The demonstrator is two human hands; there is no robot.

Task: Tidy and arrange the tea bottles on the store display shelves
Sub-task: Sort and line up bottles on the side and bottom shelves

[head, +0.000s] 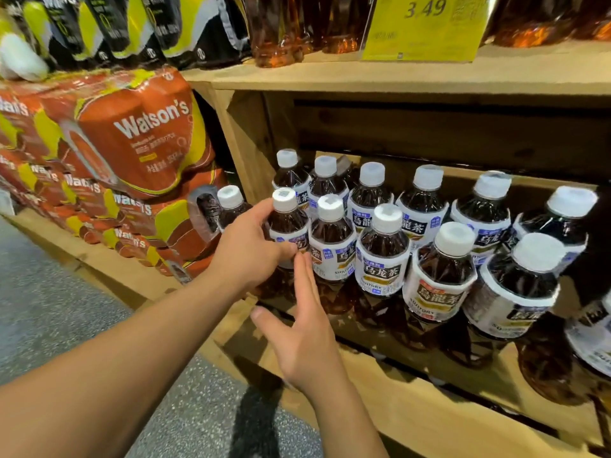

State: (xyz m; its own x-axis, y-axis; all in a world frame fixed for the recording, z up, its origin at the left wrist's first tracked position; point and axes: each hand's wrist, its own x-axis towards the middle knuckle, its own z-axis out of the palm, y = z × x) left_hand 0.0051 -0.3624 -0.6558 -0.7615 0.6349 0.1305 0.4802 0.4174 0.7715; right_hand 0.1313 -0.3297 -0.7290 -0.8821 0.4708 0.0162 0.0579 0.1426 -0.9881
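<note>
— Where is the tea bottle (288,226) that is being held?
— It is stood upright at the near left corner of the wooden crate (429,414). The other tea bottles (383,256) are lined up in rows to its right and behind it, all with white caps.
— How is it held?
— It is gripped by the left hand (249,247). The thumb is laid up near the cap, and the fingers are curled round the label.
— And the right hand (302,335)?
— It is held out flat, with the fingers straight and close together. Nothing is gripped by it. Its fingertips (301,259) are placed just beside the label of the same bottle. Whether the bottle is touched cannot be told.
— What is seen to the left?
— Orange packs (132,133) are stacked there.
— And up high?
— A yellow price tag (426,24) is hung at the top shelf (363,77), and brown bottles (281,31) are stood on it.
</note>
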